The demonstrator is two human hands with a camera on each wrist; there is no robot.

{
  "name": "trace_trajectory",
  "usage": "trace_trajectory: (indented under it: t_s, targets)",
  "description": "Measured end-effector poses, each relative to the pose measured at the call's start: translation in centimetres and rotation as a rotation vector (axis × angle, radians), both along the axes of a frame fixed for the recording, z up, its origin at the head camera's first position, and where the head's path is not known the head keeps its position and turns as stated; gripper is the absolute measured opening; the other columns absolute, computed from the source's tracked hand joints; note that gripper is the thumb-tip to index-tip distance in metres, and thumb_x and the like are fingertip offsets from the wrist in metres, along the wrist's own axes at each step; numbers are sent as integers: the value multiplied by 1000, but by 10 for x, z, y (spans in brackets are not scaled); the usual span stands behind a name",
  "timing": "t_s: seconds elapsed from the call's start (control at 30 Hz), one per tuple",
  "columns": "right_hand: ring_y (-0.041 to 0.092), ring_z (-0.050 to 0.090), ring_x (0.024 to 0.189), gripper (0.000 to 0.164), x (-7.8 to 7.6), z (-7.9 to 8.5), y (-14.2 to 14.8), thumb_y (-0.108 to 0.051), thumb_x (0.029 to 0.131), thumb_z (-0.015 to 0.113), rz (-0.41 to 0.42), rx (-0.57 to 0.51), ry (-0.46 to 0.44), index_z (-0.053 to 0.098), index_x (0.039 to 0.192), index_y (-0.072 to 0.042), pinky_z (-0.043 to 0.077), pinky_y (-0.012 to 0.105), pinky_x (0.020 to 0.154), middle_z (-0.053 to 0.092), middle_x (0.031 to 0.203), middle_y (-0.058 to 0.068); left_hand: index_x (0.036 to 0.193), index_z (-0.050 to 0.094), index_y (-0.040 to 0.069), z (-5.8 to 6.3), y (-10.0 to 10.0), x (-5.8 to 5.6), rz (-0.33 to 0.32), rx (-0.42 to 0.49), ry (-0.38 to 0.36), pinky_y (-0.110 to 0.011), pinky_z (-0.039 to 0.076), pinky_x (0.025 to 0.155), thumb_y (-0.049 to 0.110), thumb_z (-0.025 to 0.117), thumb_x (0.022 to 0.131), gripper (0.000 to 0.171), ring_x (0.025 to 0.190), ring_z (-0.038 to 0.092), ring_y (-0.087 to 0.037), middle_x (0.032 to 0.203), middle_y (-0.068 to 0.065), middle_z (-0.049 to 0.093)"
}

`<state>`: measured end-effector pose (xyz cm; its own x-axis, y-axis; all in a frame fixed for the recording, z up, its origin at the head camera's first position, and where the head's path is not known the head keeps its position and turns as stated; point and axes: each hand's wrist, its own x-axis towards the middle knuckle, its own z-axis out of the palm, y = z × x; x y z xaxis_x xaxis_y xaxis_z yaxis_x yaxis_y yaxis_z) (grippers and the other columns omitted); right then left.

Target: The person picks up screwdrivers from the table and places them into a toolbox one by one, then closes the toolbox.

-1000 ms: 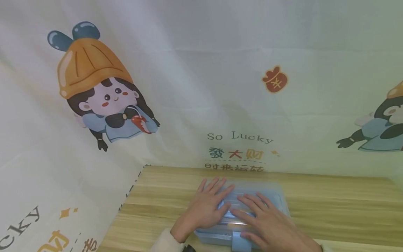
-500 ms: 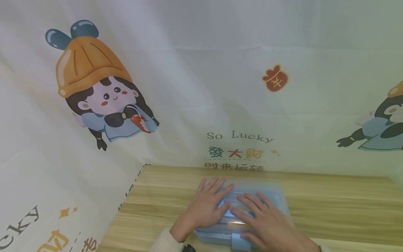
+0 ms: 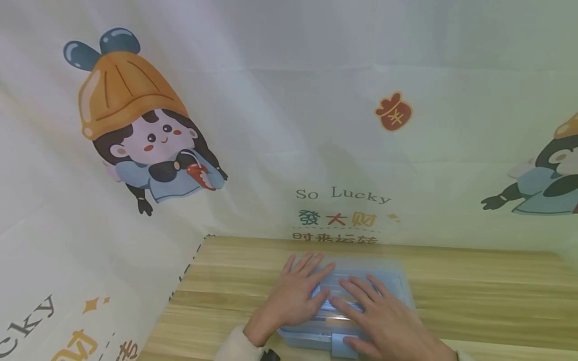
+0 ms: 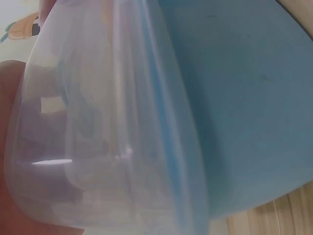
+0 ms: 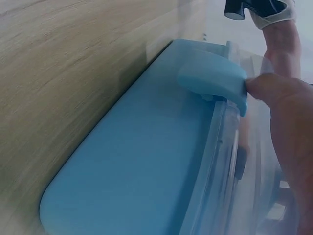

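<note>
A plastic storage box stands on the table, with a light-blue base [image 5: 132, 142] and a see-through lid [image 3: 384, 281] on top. My left hand [image 3: 293, 296] lies on the left part of the lid, its fingers spread. On the lid's right part rests my right hand [image 3: 388, 321], fingers extended, while its thumb [image 5: 264, 88] touches the blue latch [image 5: 215, 76] at the front. That latch sticks outward from the box's side in the right wrist view. Some orange and blue shapes show dimly through the lid, too blurred to name.
The box sits on a wood-grain table [image 3: 474, 296], with table surface on both sides of it. A pale printed cloth [image 3: 271, 110] hangs behind and along the left. A dark strap piece [image 3: 271, 355] shows by the left sleeve [image 3: 237, 346].
Both hands stay in place on the lid. The right thumb sits very slightly lower against the latch than before.
</note>
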<state>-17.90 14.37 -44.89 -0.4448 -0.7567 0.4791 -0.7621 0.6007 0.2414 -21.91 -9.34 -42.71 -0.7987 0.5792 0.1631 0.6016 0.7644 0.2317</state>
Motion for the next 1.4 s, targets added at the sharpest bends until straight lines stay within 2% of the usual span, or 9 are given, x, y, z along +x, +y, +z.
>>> trace_trajectory:
  t_s: [0.27,0.5,0.57,0.83,1.0,1.1,1.17,1.23,1.4]
  targets:
    - [29,48,133,92,-1,-3,1,-75,77,62,-7,33,28,45,149,-20,42,53,104,50,146,12,153,39,27,0,0,0,1,7,-17,-58,7,122,40,40,103,52,152,18,-27,163,-3,26]
    - [33,49,133,101,-2,-3,1,-88,76,45,-34,74,34,42,150,-20,44,55,103,49,147,14,153,39,27,0,0,0,0,13,-9,-58,8,122,40,40,103,52,151,19,-27,163,-3,27]
    - [35,49,133,102,-1,-3,1,-88,75,45,-44,75,39,41,151,-20,43,56,103,48,148,15,153,40,26,-1,0,0,-4,20,-3,-59,8,121,40,40,103,52,151,20,-28,162,-4,28]
    - [37,46,136,105,0,-5,2,-89,76,40,-75,104,50,32,155,-20,33,54,108,44,151,19,153,40,26,-1,0,-1,-4,26,-5,-58,6,122,41,39,103,52,151,19,-27,162,-4,27]
    - [36,46,136,108,0,-5,2,-85,74,51,-77,114,55,27,157,-20,14,50,117,43,151,20,153,40,26,0,0,0,-3,25,-2,-57,6,122,41,39,103,51,151,19,-27,162,-4,28]
    - [37,46,136,112,0,-5,2,-82,72,57,-75,120,53,24,158,-19,22,52,117,43,151,20,152,40,26,0,0,0,-4,24,1,-58,8,122,40,39,103,51,151,19,-27,162,-4,28]
    - [37,47,135,113,1,-4,1,-82,72,59,-74,127,58,23,158,-18,34,53,110,43,151,21,153,40,26,0,0,0,-3,20,0,-58,8,122,40,39,103,51,151,19,-27,162,-4,28]
    - [38,47,135,114,1,-4,1,-81,72,59,-73,132,62,22,158,-17,38,54,106,44,150,22,153,40,26,0,1,-1,-5,18,1,-59,8,122,40,40,103,51,151,19,-27,162,-4,28]
    - [38,47,134,116,2,-5,0,-81,72,60,-77,133,79,19,159,-16,37,52,105,44,150,22,153,39,26,-1,1,-1,-2,8,1,-58,8,122,40,39,103,52,151,19,-27,162,-4,28]
